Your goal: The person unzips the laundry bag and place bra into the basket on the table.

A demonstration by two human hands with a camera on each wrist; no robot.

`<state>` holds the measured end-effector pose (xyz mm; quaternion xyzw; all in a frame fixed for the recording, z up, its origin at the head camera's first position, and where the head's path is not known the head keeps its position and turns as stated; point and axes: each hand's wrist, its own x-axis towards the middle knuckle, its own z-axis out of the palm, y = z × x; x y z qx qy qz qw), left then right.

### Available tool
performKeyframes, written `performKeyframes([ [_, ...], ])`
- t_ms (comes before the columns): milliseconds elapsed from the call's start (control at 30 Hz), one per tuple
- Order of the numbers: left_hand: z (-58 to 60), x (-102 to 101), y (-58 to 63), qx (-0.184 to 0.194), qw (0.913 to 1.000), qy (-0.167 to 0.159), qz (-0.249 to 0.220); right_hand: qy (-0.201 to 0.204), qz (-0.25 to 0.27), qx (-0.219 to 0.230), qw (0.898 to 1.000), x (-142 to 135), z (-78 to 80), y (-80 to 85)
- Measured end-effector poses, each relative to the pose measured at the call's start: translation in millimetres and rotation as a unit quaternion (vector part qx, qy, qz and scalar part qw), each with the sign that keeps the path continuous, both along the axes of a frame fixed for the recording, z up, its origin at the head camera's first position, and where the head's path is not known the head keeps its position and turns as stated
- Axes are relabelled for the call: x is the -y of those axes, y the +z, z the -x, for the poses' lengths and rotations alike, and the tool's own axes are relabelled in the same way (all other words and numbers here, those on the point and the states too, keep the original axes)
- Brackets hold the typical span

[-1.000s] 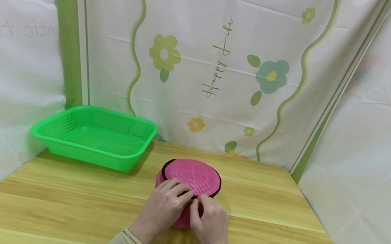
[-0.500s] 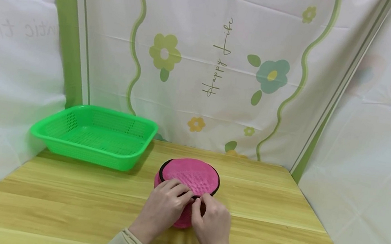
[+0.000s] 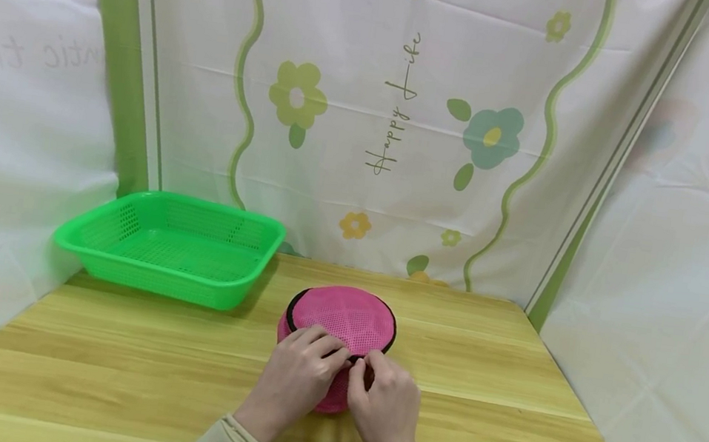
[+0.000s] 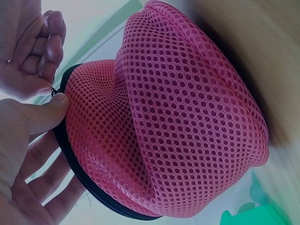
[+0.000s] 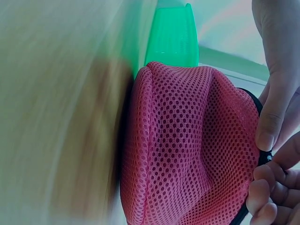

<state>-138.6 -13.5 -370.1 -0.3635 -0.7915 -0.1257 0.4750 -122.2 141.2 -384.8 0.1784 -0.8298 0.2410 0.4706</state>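
Centrally, the pouch [image 3: 345, 317] sits on the table [image 3: 503, 420], well apart from the right curtain [image 3: 681, 294]; table surface runs between them. The far table edge meets the rear curtain [image 3: 352, 34]. At far left, the basket [image 3: 147, 267] bounds lateral room, apart from the pouch. Both wrists enter from the near edge and converge at the pouch's near rim. The left hand [image 3: 301, 371] clamps that rim, thumb on one face, fingers behind. The right hand [image 3: 388, 397], fingers curled, pinches the zip [image 5: 269, 158] just beside the left thumb.
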Motion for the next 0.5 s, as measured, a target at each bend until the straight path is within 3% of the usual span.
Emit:
performKeyframes([
  [500, -1.1, 0.5, 0.1, 0.011, 0.9996, 0.011, 0.024, -0.013, 0.009, 0.014, 1.0, 0.9, -0.1, 0.7],
])
